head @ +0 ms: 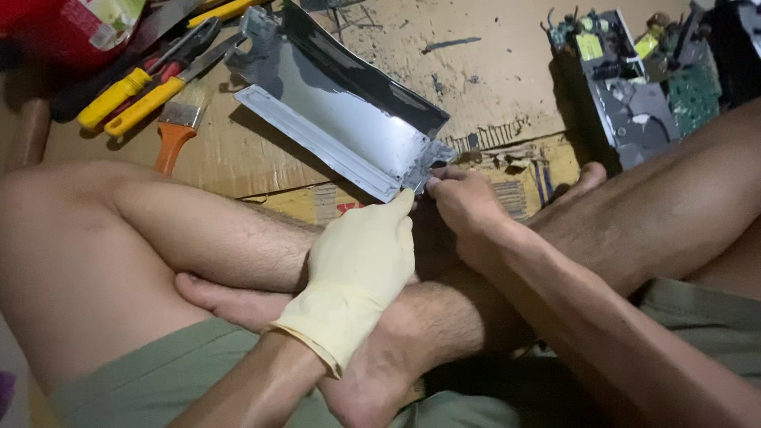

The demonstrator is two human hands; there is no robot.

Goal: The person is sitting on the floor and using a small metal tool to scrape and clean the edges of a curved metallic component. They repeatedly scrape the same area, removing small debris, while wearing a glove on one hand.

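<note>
Gloved left hand (pixel 361 265) and bare right hand (pixel 464 202) are pinching the bent metal cover (pixel 349 119) at its near corner | risk: I'm judging the jagged edge under my ungloved fingertips could be cutting them if it slips.

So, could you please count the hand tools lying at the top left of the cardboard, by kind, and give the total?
Yellow-handled tools (tips hidden, perhaps screwdrivers): 2
Red-handled pliers: 1
Orange-handled paintbrush: 1
Total: 4

A further yellow handle at the top edge is cut off, so it is not counted.
</note>
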